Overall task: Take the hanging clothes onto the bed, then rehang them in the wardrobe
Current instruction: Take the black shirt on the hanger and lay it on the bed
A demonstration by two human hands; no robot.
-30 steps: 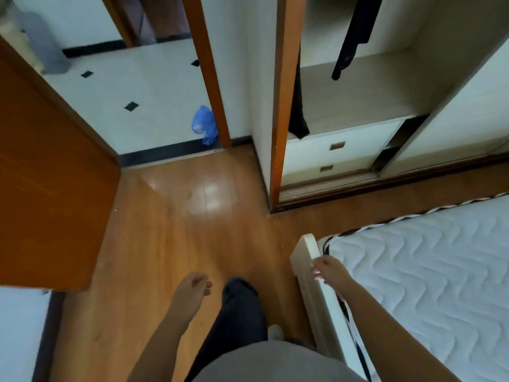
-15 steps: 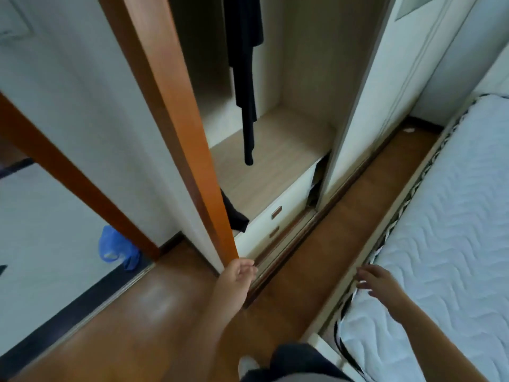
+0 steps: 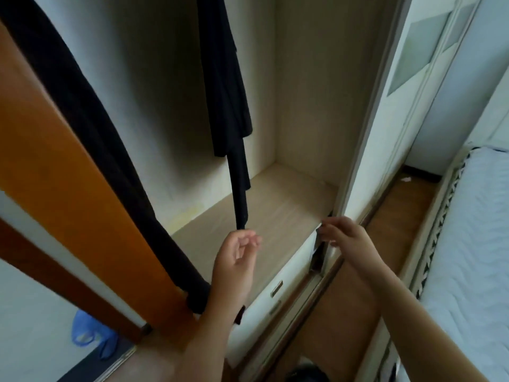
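Two black garments hang in the open wardrobe [image 3: 303, 111]. One long black garment [image 3: 91, 139] runs down along the orange door frame at the left, its hem behind my left wrist. A second black garment [image 3: 228, 92] hangs in the middle, its narrow end dangling just above my left hand [image 3: 237, 260]. That hand is raised below the tip, fingers loosely curled, holding nothing. My right hand [image 3: 344, 238] reaches toward the edge of the white sliding door [image 3: 366, 166], fingers extended near it. The bed [image 3: 476, 244] with its white quilted mattress lies at the right.
An orange wooden door frame [image 3: 55, 166] stands at the left. The wardrobe's pale shelf [image 3: 278, 205] sits above white drawers [image 3: 278, 293]. A narrow strip of wooden floor [image 3: 385, 244] runs between wardrobe and bed. A blue plastic bag [image 3: 88, 334] lies on the floor at lower left.
The view has swung up and closer to the wardrobe. Both hands rose from beside the bed corner: the left toward the dangling black garment, the right toward the sliding door edge.
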